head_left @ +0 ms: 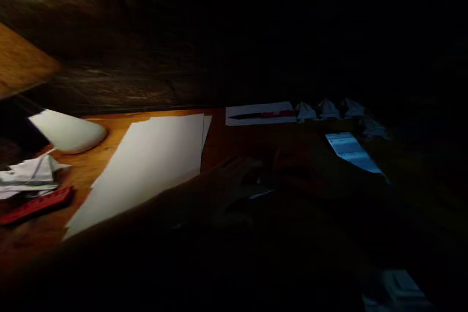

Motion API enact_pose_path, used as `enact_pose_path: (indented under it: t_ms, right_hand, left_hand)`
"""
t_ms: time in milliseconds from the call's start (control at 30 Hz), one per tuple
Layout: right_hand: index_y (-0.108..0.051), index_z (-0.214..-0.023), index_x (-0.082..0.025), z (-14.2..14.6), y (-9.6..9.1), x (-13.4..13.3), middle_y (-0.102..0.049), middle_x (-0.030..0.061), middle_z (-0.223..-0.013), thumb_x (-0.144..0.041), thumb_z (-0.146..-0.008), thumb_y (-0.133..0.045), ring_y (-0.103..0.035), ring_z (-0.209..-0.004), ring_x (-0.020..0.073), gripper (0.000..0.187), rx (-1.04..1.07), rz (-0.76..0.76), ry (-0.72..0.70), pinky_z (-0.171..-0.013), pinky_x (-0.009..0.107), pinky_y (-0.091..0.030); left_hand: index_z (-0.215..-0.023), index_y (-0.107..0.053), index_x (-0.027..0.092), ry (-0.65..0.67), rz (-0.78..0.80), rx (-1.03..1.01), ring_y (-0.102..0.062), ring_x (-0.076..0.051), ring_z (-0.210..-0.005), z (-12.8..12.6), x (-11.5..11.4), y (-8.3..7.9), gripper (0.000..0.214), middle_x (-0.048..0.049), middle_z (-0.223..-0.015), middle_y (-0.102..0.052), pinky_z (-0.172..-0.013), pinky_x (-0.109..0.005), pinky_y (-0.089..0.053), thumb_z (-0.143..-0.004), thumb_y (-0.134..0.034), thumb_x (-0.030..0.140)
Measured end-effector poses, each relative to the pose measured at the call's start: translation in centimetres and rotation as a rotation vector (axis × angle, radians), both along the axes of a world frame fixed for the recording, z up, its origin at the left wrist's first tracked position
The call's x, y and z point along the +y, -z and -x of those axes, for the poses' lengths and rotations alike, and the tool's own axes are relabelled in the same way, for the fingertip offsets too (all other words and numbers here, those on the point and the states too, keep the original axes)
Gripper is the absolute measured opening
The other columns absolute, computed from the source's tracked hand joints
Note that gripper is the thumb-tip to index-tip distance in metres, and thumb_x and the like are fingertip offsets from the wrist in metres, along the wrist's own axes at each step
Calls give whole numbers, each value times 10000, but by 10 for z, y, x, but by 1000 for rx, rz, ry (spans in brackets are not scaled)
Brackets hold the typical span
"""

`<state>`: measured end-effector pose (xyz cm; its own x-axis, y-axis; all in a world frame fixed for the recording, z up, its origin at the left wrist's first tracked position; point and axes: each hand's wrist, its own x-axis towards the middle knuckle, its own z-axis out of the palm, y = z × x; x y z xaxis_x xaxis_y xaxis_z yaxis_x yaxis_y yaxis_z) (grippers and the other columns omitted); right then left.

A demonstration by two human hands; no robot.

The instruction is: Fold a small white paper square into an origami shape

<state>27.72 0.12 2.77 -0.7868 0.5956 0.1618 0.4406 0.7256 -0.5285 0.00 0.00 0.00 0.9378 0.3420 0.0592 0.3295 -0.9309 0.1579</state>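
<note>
In deep shadow at the middle of the table, my left hand (236,178) has its fingers bent and closed around a small piece of white paper (261,194). Only a bright sliver of that paper shows. My right hand (298,170) is curled at the paper's other side, very dark, with its fingertips hard to make out. Left of my hands lies a stack of blank white sheets (157,156), partly covered by my left forearm. Behind my hands, a knife (261,115) with a dark blade and a reddish handle rests on a strip of white paper (234,109).
Several folded paper shapes (328,109) stand in a row at the back right, near a lit phone (353,152). At the left are a white lamp (69,131), crumpled folded papers (32,174) and a red power strip (38,205). Papers (404,287) lie at bottom right.
</note>
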Motion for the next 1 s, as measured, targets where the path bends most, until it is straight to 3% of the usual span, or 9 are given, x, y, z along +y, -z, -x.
enact_pose_path:
  t_ms: [167, 333, 567, 767, 1000]
  right_hand:
    - [-756, -1100, -270, 1, 10, 1, -685, 42, -1065, -248, -892, -651, -644, -860, 185, 234, -23, -6, 25, -751, 316, -488]
    - [-738, -1066, -229, 2, 16, 4, -657, 52, -1094, -246, -897, -636, -633, -887, 190, 198, -98, -6, 55, -769, 329, -479]
    - [-711, -1196, -254, 0, 24, 8, -642, 63, -1125, -303, -899, -639, -630, -936, 212, 309, -125, 8, 70, -760, 335, -472]
    - [-667, -1280, -325, -5, 29, 12, -622, 39, -1162, -339, -932, -620, -619, -926, 192, 351, -126, 42, 48, -770, 333, -471]
    - [-723, -1126, -269, -6, 33, 17, -612, 41, -1146, -313, -920, -647, -610, -966, 190, 223, -78, 81, 14, -802, 326, -470]
  left_hand:
    - [-1479, -445, 325, 18, 3, -45, -447, -366, -1275, -2, 0, 2, 656, -142, -1451, -416, -1069, -582, -392, -906, -578, 616]
    - [-1484, -440, 325, 19, -11, -72, -463, -362, -1249, -3, 0, 0, 665, -142, -1424, -433, -1055, -570, -405, -902, -585, 613]
    - [-1496, -417, 325, 20, -15, -67, -445, -354, -1273, -4, 0, 2, 663, -124, -1427, -476, -1059, -558, -396, -911, -587, 587]
    - [-1516, -385, 314, 55, 71, -98, -436, -341, -1296, -4, 4, 2, 685, -93, -1466, -497, -1098, -538, -370, -910, -613, 538]
    - [-1466, -460, 222, 55, 245, -188, -489, -321, -1274, 2, 10, -10, 637, -142, -1382, -578, -1066, -506, -425, -902, -642, 455]
